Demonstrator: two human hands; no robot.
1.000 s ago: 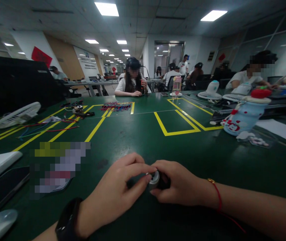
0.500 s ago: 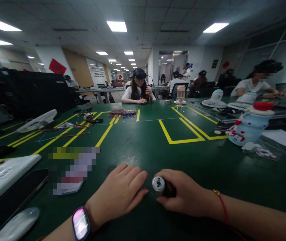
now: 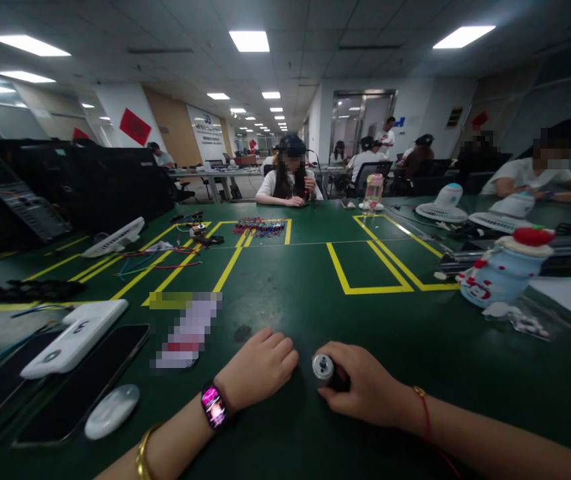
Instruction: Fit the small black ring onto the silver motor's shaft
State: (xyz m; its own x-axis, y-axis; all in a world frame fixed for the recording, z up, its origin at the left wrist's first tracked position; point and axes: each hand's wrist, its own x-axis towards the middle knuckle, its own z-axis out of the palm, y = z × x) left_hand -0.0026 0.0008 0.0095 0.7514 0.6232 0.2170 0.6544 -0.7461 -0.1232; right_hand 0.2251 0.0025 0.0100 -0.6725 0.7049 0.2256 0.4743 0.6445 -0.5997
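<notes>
My right hand (image 3: 365,387) is wrapped around a black cylinder with a round silver metal end (image 3: 322,367). That end faces up and towards me, with a small dark piece at its centre. The rest of the cylinder is hidden by my fingers. My left hand (image 3: 263,367) rests palm down on the green table (image 3: 285,300), a short gap to the left of the cylinder. Its fingers are curled under in a loose fist, and nothing shows in it. Left of that wrist, a blurred-out flat card (image 3: 188,330) lies on the table.
At the left lie a white power bank (image 3: 78,337), a dark phone-like slab (image 3: 88,387) and a white mouse (image 3: 112,412). Farther back are bundled wires (image 3: 261,228). A blue snowman-like bottle (image 3: 503,270) stands at right. A person (image 3: 290,177) sits across the table.
The view has turned a little to the left, so the table things appear farther right. My left fingers and thumb have curled in. The right hand keeps its hold on the cylinder.
</notes>
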